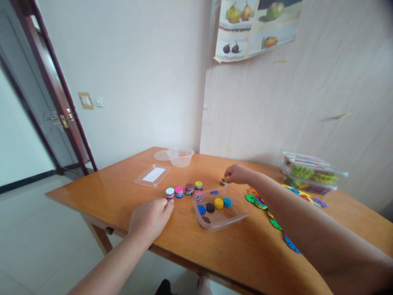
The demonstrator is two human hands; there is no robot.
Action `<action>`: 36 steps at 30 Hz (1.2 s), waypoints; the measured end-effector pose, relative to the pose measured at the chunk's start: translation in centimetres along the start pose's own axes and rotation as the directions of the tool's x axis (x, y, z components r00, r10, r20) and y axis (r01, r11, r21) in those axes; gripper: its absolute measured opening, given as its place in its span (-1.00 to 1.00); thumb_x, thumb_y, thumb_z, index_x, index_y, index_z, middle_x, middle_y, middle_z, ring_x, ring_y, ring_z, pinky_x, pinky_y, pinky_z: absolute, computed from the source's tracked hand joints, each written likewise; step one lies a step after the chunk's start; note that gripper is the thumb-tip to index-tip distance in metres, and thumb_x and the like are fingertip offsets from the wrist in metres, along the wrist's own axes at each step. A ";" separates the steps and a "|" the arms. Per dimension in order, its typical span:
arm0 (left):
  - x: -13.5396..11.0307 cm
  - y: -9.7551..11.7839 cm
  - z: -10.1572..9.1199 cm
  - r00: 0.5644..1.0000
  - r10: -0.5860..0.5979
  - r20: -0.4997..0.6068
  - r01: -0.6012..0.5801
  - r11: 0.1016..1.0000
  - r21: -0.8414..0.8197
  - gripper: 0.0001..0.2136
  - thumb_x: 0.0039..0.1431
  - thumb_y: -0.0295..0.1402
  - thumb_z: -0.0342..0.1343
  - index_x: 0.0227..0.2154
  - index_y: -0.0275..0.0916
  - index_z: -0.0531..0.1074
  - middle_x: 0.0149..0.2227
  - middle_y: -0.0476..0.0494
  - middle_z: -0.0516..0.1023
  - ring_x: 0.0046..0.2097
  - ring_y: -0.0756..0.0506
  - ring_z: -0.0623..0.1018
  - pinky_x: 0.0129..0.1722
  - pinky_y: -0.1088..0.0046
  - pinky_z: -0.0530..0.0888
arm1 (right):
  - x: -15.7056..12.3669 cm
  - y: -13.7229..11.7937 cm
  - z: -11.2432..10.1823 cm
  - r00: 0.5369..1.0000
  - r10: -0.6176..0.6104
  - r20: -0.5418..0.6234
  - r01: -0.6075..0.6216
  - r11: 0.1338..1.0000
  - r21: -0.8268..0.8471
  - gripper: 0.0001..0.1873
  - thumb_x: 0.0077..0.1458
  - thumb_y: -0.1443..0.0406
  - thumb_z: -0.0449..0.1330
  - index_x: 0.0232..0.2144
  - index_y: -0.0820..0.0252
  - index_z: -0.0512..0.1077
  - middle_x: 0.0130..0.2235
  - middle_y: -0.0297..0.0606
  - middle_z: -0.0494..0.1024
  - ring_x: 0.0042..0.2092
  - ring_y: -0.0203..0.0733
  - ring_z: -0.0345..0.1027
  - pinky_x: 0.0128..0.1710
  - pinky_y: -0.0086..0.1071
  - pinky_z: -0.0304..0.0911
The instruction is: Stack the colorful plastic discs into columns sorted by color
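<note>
My left hand (151, 219) is at the left end of a row of small stacks, its fingers closed at the lower part of a stack of notched discs with a pale blue top (170, 191). Beside it stand a pink-topped stack (178, 191), a brown-topped stack (188, 189) and a yellow-topped stack (198, 185). Farther right, my right hand (239, 174) pinches another short stack of notched discs (224, 181), yellow on top; its fingertips partly cover it. A clear plastic tray (221, 226) between my hands holds several discs, blue, black, yellow and brown.
A clear lid with a white label (153, 174) and a round translucent tub (180, 157) are at the back left. Larger colourful notched discs (291, 242) lie under and past my right forearm. Clear boxes (310, 170) are stacked at the back right by the wall.
</note>
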State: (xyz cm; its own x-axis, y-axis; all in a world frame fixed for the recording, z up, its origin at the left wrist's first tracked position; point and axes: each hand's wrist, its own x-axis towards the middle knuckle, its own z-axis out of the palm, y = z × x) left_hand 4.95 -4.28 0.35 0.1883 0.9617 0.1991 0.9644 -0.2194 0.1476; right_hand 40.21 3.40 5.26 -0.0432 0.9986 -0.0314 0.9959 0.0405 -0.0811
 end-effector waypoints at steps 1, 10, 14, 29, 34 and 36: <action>0.0 0.0 0.0 1.000 -0.001 0.001 0.001 1.000 0.001 -0.46 0.29 0.05 -0.31 -0.53 -0.15 0.43 -0.42 -0.14 0.57 -0.40 -0.10 0.49 -0.48 0.42 0.06 | 0.0 0.0 0.0 1.000 0.003 0.001 -0.003 1.000 0.000 -0.68 -0.07 0.17 0.28 -0.23 0.16 0.59 -0.25 -0.25 0.62 -0.23 -0.17 0.45 -0.36 -0.44 0.20; 0.0 0.2 -0.1 1.000 -0.010 0.017 0.010 1.000 0.015 -0.47 0.29 0.05 -0.30 -0.50 -0.14 0.45 -0.40 -0.14 0.58 -0.38 -0.10 0.50 -0.47 0.42 0.10 | -0.2 0.3 0.1 1.000 0.004 -0.020 -0.004 1.000 0.017 -0.55 -0.05 0.17 0.29 -0.08 0.21 0.51 -0.09 -0.15 0.58 -0.14 -0.14 0.44 -0.28 -0.43 0.24; 0.1 0.2 -0.1 1.000 -0.005 0.010 0.005 1.000 0.012 -0.47 0.29 0.05 -0.29 -0.52 -0.15 0.43 -0.43 -0.12 0.56 -0.39 -0.09 0.49 -0.49 0.41 0.07 | -0.2 0.2 0.0 1.000 -0.003 -0.028 0.003 1.000 0.019 -0.44 -0.05 0.08 0.30 -0.01 0.21 0.49 -0.04 -0.12 0.56 -0.08 -0.09 0.43 -0.20 -0.39 0.26; 0.0 0.3 -0.3 1.000 -0.006 0.011 0.006 1.000 -0.002 -0.49 0.29 0.03 -0.29 -0.55 -0.15 0.39 -0.46 -0.11 0.54 -0.41 -0.09 0.47 -0.48 0.40 0.03 | 0.0 -0.3 0.1 0.999 -0.031 -0.027 0.032 0.999 0.025 -0.49 -0.08 0.13 0.29 -0.06 0.20 0.52 -0.07 -0.15 0.58 -0.11 -0.13 0.43 -0.26 -0.42 0.25; 0.0 0.3 -0.3 1.000 -0.012 0.017 0.012 1.000 0.003 -0.48 0.28 0.04 -0.29 -0.54 -0.15 0.41 -0.44 -0.12 0.54 -0.39 -0.09 0.48 -0.48 0.40 0.03 | 0.1 -0.4 0.2 0.998 -0.055 -0.037 0.057 0.998 0.039 -0.63 -0.09 0.17 0.30 -0.19 0.15 0.57 -0.12 -0.22 0.59 -0.13 -0.14 0.43 -0.26 -0.43 0.22; 0.0 0.3 -0.3 1.000 -0.015 0.016 0.015 1.000 0.006 -0.48 0.28 0.04 -0.29 -0.53 -0.15 0.41 -0.44 -0.12 0.55 -0.39 -0.09 0.47 -0.48 0.40 0.04 | 0.1 -0.4 0.1 0.997 -0.050 -0.051 0.052 0.997 0.052 -0.65 -0.09 0.18 0.30 -0.21 0.16 0.57 -0.18 -0.22 0.60 -0.18 -0.15 0.43 -0.31 -0.42 0.22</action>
State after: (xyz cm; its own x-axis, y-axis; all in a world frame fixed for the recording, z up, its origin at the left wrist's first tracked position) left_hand 5.16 -4.41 0.69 0.1770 0.9674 0.1810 0.9681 -0.2042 0.1450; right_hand 39.83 3.45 5.20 -0.0884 0.9958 0.0232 0.9867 0.0907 -0.1346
